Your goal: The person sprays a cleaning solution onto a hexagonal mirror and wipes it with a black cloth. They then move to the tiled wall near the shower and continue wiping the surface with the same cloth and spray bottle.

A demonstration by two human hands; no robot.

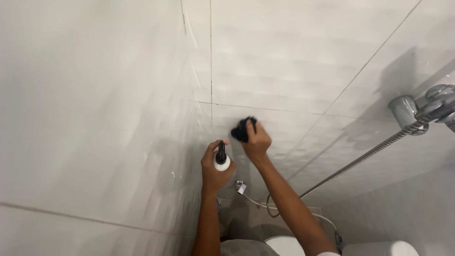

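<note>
My left hand (214,169) grips a white spray bottle (221,161) with a black nozzle, held upright near the corner of the tiled walls. Just to its upper right, my right hand (256,141) is closed on a dark cloth (243,129) that is pressed against the white wall tile. The two hands are close together but apart.
White tiled walls (284,61) meet in a corner at centre. A chrome tap fitting (426,111) sits on the right wall, with a metal hose (360,159) looping down. A white toilet (379,247) lies below at the bottom edge, and a small valve (240,186) near the floor.
</note>
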